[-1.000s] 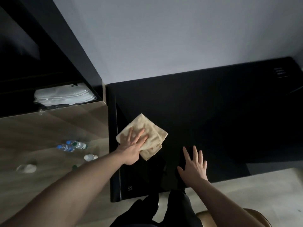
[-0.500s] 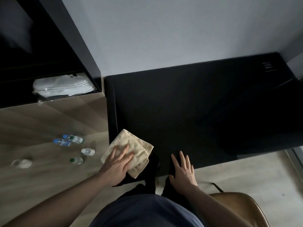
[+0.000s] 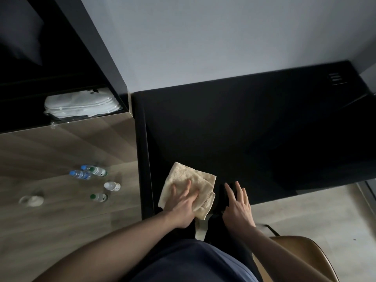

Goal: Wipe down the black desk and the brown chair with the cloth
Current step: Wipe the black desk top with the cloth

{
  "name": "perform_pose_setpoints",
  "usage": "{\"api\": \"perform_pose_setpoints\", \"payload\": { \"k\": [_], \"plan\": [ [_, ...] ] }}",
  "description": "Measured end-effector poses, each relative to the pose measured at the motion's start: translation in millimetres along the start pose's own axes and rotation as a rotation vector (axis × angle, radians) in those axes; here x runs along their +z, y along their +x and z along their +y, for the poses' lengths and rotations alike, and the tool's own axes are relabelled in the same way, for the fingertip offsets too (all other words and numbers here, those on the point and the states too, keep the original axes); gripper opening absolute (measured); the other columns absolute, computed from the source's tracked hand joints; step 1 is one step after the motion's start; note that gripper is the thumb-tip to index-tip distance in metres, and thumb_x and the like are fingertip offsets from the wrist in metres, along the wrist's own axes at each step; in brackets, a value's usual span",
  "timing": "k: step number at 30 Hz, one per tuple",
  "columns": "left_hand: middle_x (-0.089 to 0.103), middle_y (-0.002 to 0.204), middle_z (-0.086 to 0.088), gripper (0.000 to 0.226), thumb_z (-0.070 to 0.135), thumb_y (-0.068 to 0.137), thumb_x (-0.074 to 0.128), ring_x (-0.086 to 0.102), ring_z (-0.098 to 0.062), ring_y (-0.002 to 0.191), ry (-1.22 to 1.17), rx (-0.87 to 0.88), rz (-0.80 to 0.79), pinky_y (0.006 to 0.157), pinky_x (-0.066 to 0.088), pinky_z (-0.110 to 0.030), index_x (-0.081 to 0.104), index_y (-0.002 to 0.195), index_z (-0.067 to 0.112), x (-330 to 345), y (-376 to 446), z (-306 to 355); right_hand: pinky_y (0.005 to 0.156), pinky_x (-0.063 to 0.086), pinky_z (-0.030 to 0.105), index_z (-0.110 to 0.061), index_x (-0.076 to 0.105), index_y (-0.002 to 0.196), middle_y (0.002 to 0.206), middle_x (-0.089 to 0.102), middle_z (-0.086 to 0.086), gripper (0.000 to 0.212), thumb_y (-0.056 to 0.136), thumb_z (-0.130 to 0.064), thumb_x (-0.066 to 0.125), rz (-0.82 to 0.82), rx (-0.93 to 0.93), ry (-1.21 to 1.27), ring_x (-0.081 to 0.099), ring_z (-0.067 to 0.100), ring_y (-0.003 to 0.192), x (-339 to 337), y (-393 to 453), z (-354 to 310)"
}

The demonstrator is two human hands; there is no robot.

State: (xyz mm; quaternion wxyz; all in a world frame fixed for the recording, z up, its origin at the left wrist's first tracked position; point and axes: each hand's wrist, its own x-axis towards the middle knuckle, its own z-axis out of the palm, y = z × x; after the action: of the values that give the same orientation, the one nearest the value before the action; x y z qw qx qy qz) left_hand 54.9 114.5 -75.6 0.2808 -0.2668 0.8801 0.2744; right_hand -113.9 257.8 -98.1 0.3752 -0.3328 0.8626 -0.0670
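The left hand (image 3: 183, 208) presses flat, fingers spread, on the folded tan cloth (image 3: 188, 189), which lies at the near left corner of the black surface (image 3: 244, 139); most of that dark top stretches away from the hand, ahead and to the right, so the coming strokes likely run that way. The right hand (image 3: 238, 206) rests open on the near edge just right of the cloth, holding nothing, and is the nearer one to the brown chair (image 3: 301, 253) at lower right. No writing is readable in this dim view; the bottles' (image 3: 95, 171) labels on the wooden counter (image 3: 61, 149) are too small.
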Motion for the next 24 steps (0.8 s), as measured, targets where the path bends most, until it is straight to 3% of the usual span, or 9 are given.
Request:
{"api": "perform_pose_setpoints", "payload": {
  "k": [3,6,9,12,15,19,24],
  "plan": [
    [-0.001,0.174,0.016,0.069,0.012,0.103,0.046,0.000,-0.024,0.162,-0.250,-0.077,0.084,0.128,0.023,-0.046,0.027,0.165,0.037,-14,-12,-33,0.132,0.004,0.050,-0.037,0.003,0.168,0.176,-0.016,-0.001,0.091,0.095,-0.009,0.049,0.009,-0.104,-0.014,-0.018,0.029,0.161,3,1,-24],
    [0.020,0.171,0.016,0.069,0.002,0.096,0.050,0.022,-0.018,0.156,-0.295,-0.141,0.235,0.122,0.034,-0.036,0.045,0.158,0.032,-16,-27,-76,0.132,0.011,0.053,-0.040,0.000,0.167,0.174,-0.019,-0.002,0.093,0.099,-0.019,0.060,-0.037,-0.283,-0.140,-0.017,0.029,0.161,13,2,-61],
    [0.025,0.169,0.008,0.067,0.003,0.096,0.050,0.021,-0.020,0.155,-0.292,-0.210,0.302,0.120,0.036,-0.038,0.046,0.158,0.027,-17,-42,-99,0.130,0.010,0.057,-0.043,0.009,0.166,0.174,-0.020,-0.002,0.087,0.100,-0.022,0.063,-0.144,-0.393,-0.222,-0.015,0.032,0.161,32,1,-102],
    [0.020,0.171,0.006,0.076,-0.004,0.090,0.046,0.016,-0.019,0.156,-0.297,-0.282,0.315,0.122,0.033,-0.037,0.042,0.160,0.026,-12,-50,-107,0.127,-0.003,0.063,-0.044,0.004,0.165,0.170,-0.034,-0.001,0.082,0.103,-0.032,0.056,-0.239,-0.333,-0.232,-0.031,0.034,0.156,53,2,-121],
    [0.015,0.173,0.005,0.077,-0.002,0.090,0.047,0.013,-0.021,0.157,-0.316,-0.312,0.289,0.124,0.031,-0.038,0.039,0.161,0.025,-4,-52,-103,0.127,-0.011,0.063,-0.040,0.004,0.167,0.168,-0.040,0.002,0.072,0.107,-0.040,0.044,-0.230,-0.314,-0.262,-0.039,0.033,0.153,62,4,-113],
    [0.010,0.174,0.005,0.080,0.000,0.089,0.049,0.007,-0.021,0.158,-0.296,-0.284,0.262,0.123,0.030,-0.036,0.036,0.163,0.029,0,-47,-94,0.130,-0.006,0.058,-0.041,0.000,0.167,0.168,-0.039,-0.003,0.069,0.110,-0.055,0.035,-0.207,-0.308,-0.282,-0.038,0.029,0.153,54,5,-89],
    [0.001,0.176,0.005,0.078,0.005,0.095,0.052,-0.003,-0.025,0.161,-0.213,-0.244,0.205,0.127,0.026,-0.042,0.029,0.165,0.031,-4,-29,-84,0.131,0.000,0.058,-0.048,-0.009,0.165,0.168,-0.036,-0.007,0.071,0.109,-0.055,0.035,-0.142,-0.214,-0.241,-0.034,0.028,0.155,28,3,-43]
  ]
}}
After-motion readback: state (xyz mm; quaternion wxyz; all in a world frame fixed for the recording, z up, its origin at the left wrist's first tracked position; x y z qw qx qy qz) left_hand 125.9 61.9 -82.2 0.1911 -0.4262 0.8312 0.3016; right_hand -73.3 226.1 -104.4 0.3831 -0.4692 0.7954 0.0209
